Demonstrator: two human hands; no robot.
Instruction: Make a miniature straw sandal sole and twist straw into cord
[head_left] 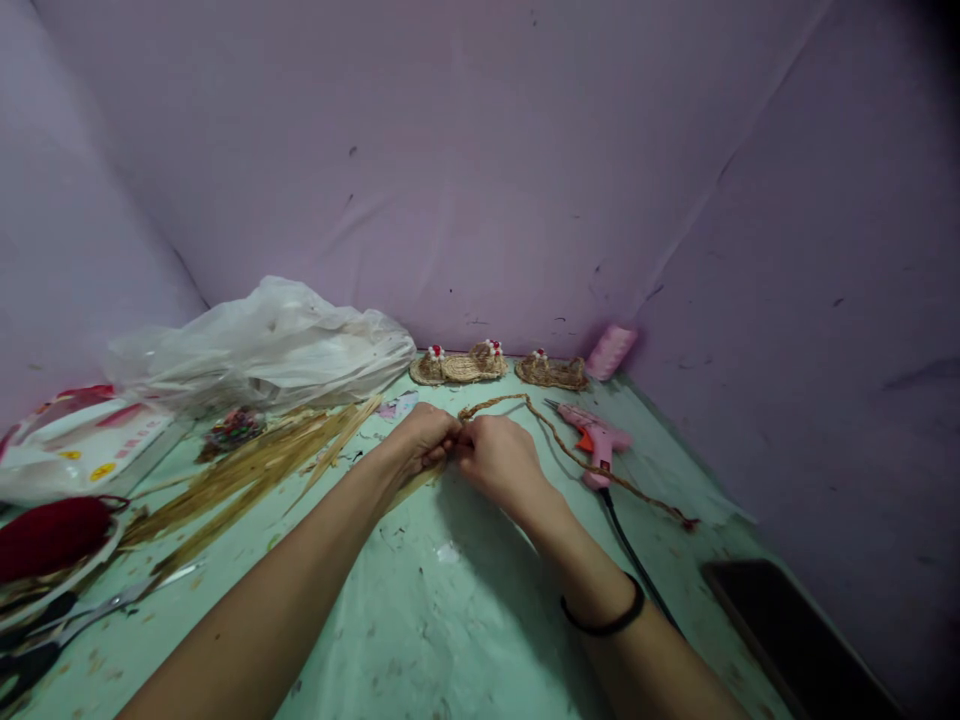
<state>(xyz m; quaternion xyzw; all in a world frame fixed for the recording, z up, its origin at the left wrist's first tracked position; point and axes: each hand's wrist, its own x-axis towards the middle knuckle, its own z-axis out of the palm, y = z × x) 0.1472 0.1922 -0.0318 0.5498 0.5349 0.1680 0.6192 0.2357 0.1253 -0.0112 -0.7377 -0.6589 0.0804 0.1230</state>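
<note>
Head view; cord (559, 438), far end behind right grip (501, 455)

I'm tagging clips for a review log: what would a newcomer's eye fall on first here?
Probably the hands, close together mid-view, with a brown cord running from between them off to the right. Next, the pink glue gun on the right, and the big whitish plastic bag at the back left.

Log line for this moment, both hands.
left hand: pinched at twisted cord | right hand: pinched alongside | twisted cord: across glue gun | scissors: unheld
</note>
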